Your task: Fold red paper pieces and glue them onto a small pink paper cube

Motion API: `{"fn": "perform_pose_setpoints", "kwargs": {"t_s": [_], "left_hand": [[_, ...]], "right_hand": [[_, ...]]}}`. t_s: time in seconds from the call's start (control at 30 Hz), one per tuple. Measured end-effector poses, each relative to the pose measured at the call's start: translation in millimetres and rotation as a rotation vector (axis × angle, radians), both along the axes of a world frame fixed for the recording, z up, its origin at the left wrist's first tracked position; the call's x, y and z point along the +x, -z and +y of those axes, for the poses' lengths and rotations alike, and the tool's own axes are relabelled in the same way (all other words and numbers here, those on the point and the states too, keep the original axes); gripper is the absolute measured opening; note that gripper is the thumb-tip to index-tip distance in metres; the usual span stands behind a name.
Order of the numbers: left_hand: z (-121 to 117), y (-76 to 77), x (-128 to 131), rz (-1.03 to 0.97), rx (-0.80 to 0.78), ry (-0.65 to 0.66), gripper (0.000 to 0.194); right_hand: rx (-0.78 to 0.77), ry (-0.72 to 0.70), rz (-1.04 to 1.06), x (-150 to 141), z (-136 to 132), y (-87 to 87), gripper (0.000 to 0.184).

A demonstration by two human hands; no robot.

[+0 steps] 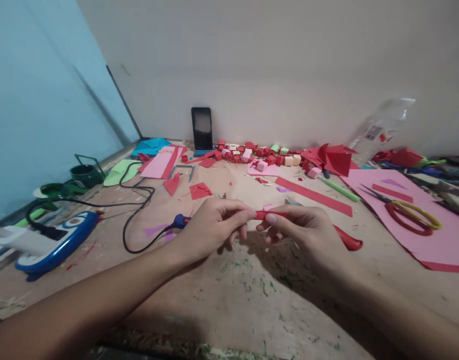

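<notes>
A narrow red paper strip is stretched between my two hands above the middle of the table. My left hand pinches one end of it between thumb and forefinger. The other end is pinched by my right hand in the same way. Below my right hand lies a cutter with a red handle, its middle part hidden by the hand. Beside my left hand a blue tool on a black cord is partly covered. A longer red paper strip rests flat beyond my right hand.
Small red, pink and green paper cubes are heaped along the back, beside an upright phone. Scissors lie on pink paper at the right. A blue power strip with a white plug and a looping cord occupies the left.
</notes>
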State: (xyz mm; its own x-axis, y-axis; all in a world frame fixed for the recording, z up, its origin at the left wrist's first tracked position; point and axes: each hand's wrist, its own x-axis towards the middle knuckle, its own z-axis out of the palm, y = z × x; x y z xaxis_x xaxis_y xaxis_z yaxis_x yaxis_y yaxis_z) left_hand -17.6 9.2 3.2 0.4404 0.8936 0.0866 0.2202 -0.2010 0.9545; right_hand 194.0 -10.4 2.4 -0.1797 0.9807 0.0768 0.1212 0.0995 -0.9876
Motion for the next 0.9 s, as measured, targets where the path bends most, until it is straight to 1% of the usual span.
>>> {"fn": "perform_pose_setpoints", "kwargs": {"t_s": [0.17,0.27,0.4,0.47,0.6,0.7,0.77,0.9], "left_hand": [[0.4,-1.2,0.9,0.036,0.044,-0.01,0.042],[0.2,-1.4,1.2,0.06,0.072,-0.028,0.045],[-1.0,-1.2,1.3,0.086,0.093,-0.039,0.044],[-1.7,-1.3,1.3,0.085,0.081,-0.029,0.042],[-2.0,-2.2,1.1,0.069,0.033,0.012,0.03],[-1.7,-3.7,1.0,0.104,0.009,0.035,0.031],[-1.7,-4.7,0.9,0.152,0.047,0.039,0.035],[-1.3,-4.9,0.7,0.249,0.215,0.056,0.038]], "right_hand": [[-0.004,0.005,0.013,-0.6,-0.2,0.1,0.02],[0.0,-0.003,0.016,-1.2,-0.5,-0.9,0.022],[-0.003,-0.016,-0.004,-1.9,-0.6,-2.2,0.027],[0.0,-0.017,-0.019,-2.2,-0.5,-2.1,0.028],[0.014,-0.026,-0.07,-3.0,-0.3,-2.2,0.029],[0.01,-0.03,-0.102,-4.2,-0.8,-4.4,0.03],[0.002,-0.031,-0.121,-5.4,-1.8,-5.9,0.03],[-0.064,-0.046,-0.148,-8.3,-4.3,-4.2,0.021]]}}
